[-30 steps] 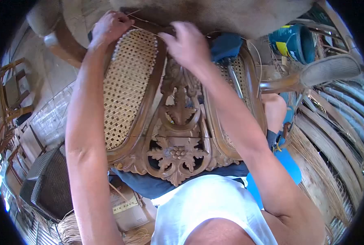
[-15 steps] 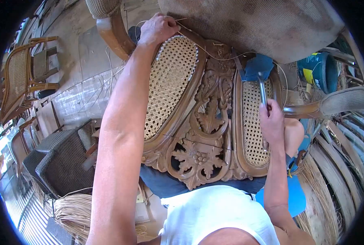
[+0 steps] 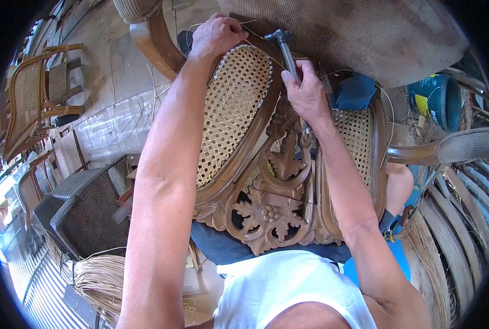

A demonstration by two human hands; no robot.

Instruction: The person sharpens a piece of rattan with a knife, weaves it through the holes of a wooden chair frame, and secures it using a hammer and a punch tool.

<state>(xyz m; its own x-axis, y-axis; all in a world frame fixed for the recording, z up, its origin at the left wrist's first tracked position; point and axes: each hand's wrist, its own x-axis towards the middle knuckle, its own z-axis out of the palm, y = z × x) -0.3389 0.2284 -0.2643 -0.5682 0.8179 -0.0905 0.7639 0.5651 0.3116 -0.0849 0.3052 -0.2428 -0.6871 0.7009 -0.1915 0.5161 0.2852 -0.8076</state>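
Note:
A carved wooden chair back [image 3: 272, 205] lies in front of me, with woven cane in its left panel [image 3: 231, 109] and right panel [image 3: 357, 140]. My left hand [image 3: 218, 36] is closed at the top of the left panel, fingers pinched at the frame edge where a thin cane strand loops out. The fingertips are partly hidden. My right hand [image 3: 307, 96] is wrapped round the handle of a hammer [image 3: 288, 55], its metal head raised just right of my left hand. On top of the right panel rests a blue block-like piece [image 3: 357, 91].
A woven seat [image 3: 343, 33] stands across the far side. A dark green bucket [image 3: 436, 101] is at the right. Cane bundles [image 3: 99, 282] and a dark woven chair [image 3: 91, 219] lie to the left, beyond them a cane-backed chair [image 3: 28, 98].
My right hand has carried the hammer left and up, from the blue piece over the right panel to beside my left hand. The left hand stays at the frame's top edge.

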